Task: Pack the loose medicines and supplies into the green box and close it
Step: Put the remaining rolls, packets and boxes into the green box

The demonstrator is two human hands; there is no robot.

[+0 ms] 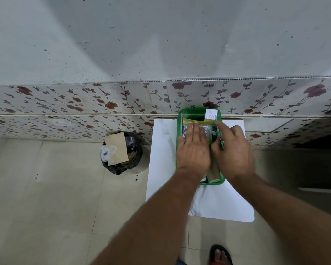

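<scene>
The green box [180, 119] stands open on a small white table [162, 150] against the wall. Inside it lie a yellow-edged packet [199, 122], foil blister strips, a white carton [211, 114] at the far right corner and a tan roll [214, 172] near the front. My left hand [193, 150] lies flat, palm down, on the contents with fingers spread. My right hand [231, 150] is at the box's right side, index finger stretched toward the white carton, thumb and other fingers pinching a thin card or packet edge at the right wall. No lid is visible.
A black-lined bin [121, 153] with cardboard and plastic in it stands on the tiled floor left of the table. A floral-patterned wall panel [84, 104] runs behind. My sandalled foot [220, 255] shows at the bottom edge. A dark gap lies at the right.
</scene>
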